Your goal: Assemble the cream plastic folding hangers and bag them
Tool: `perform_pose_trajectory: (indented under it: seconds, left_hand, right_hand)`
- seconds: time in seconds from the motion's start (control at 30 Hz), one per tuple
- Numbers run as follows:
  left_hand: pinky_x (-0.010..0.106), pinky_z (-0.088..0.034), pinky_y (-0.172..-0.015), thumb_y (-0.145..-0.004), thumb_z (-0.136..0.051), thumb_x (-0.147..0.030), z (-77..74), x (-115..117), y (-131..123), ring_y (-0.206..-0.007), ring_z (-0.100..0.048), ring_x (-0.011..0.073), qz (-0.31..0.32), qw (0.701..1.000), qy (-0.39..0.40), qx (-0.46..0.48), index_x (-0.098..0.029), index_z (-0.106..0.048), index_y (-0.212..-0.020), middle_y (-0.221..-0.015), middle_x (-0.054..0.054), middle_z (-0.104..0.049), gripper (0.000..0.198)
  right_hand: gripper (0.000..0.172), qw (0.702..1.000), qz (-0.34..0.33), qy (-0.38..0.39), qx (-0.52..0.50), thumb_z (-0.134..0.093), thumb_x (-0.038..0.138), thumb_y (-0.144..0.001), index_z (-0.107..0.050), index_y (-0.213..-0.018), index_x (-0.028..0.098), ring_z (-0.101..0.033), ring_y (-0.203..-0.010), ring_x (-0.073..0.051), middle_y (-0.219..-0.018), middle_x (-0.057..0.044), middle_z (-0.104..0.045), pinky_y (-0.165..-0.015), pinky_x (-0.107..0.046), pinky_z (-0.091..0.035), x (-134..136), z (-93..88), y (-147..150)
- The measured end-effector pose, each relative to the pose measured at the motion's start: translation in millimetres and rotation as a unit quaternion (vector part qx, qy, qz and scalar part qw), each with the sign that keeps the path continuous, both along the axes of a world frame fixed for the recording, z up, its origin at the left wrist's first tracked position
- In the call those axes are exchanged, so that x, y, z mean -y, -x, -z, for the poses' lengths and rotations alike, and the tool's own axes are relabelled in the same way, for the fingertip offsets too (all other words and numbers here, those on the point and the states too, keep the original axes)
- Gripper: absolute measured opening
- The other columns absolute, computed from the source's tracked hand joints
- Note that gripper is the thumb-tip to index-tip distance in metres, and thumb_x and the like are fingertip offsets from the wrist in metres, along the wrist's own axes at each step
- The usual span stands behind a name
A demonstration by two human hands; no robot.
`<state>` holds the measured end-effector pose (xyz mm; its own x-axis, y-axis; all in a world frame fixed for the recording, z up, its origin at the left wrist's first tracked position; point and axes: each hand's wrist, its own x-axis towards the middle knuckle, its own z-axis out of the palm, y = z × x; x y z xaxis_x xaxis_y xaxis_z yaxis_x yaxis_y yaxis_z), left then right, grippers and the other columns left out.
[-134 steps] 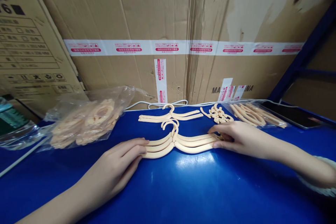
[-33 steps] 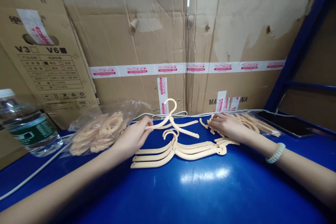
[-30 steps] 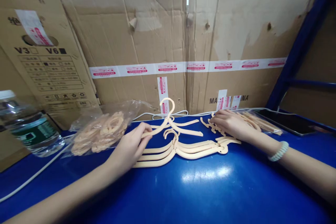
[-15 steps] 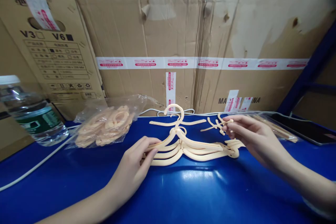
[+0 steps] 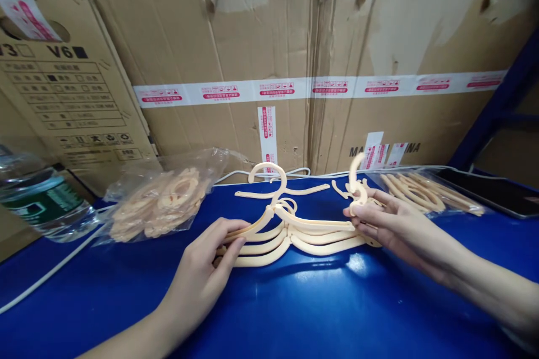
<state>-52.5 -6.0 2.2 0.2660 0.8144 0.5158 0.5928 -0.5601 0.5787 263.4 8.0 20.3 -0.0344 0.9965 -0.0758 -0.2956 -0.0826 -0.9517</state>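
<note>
A cream plastic clothes hanger (image 5: 278, 203) is held by its left arm between the thumb and fingers of my left hand (image 5: 213, 255), its hook standing up. Beneath it lie several like hangers (image 5: 324, 248) in a stack. My right hand (image 5: 389, 224) pinches a small curved cream hanger piece (image 5: 359, 188), upright by the right end of the held hanger. Whether the piece touches that end I cannot tell. Behind my right hand, partly hidden, are loose cream pieces (image 5: 339, 189). A loose hanger bar (image 5: 309, 190) lies behind the hook.
To the left stand a water bottle (image 5: 40, 202) and a clear bag of cream ring-shaped parts (image 5: 168, 202). At right are a clear bag of curved cream strips (image 5: 429, 193) and a dark phone (image 5: 497, 195). A white cable (image 5: 54, 269) crosses the blue table (image 5: 295, 314); cardboard (image 5: 227, 45) stands behind.
My right hand has moved down and left from the loose pieces and now holds the curved piece upright near the hanger's right end. My left hand keeps its hold; the view has shifted slightly.
</note>
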Motion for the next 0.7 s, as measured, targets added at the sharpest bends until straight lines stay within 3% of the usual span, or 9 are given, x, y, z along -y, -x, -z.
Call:
perform_pose_trajectory:
  seconds: [0.07,0.2,0.33,0.7]
  left_hand:
    - [0.025,-0.053,-0.078,-0.097,-0.049,-0.029,0.0,-0.4,0.0,-0.092,-0.066,0.0163,-0.005,1.000,-0.002,-0.001,-0.025,-0.061,-0.108,-0.098,0.000,-0.065,0.017]
    - [0.025,-0.053,-0.078,-0.097,-0.050,-0.029,0.5,-1.1,0.4,-0.092,-0.066,0.0164,-0.010,1.000,-0.009,-0.005,-0.025,-0.061,-0.108,-0.098,0.000,-0.066,0.016]
    - [0.025,-0.053,-0.079,-0.097,-0.050,-0.028,1.7,0.0,1.4,-0.093,-0.066,0.0160,-0.011,1.000,-0.007,-0.004,-0.025,-0.061,-0.108,-0.099,-0.001,-0.066,0.016]
    - [0.026,-0.054,-0.075,-0.096,-0.050,-0.025,-1.8,1.4,-1.8,-0.090,-0.066,0.0178,-0.001,1.000,-0.025,-0.003,-0.023,-0.062,-0.102,-0.097,0.003,-0.066,0.013]
  right_hand:
    - [0.046,1.000,-0.011,0.010,0.003,-0.091,0.027,-0.063,-0.066,-0.100,0.021,-0.064,-0.080,-0.013,-0.091,-0.005,-0.072,-0.076,-0.020,-0.053,-1.0,-0.4,-1.1]
    - [0.027,0.998,-0.045,0.008,0.036,-0.088,0.034,-0.066,-0.069,-0.078,0.018,-0.065,-0.091,-0.017,-0.095,-0.006,-0.072,-0.081,-0.023,-0.054,-3.3,-0.6,-4.6]
    - [0.027,0.995,-0.077,0.029,0.063,-0.084,0.039,-0.072,-0.074,-0.084,0.017,-0.066,-0.093,-0.020,-0.103,-0.009,-0.071,-0.086,-0.028,-0.056,-3.6,-2.1,-7.6]
    - [0.026,0.989,-0.130,0.059,0.048,-0.083,0.035,-0.074,-0.068,-0.077,0.013,-0.066,-0.069,-0.012,-0.074,-0.006,-0.069,-0.064,-0.018,-0.057,-1.4,-7.6,-4.2]
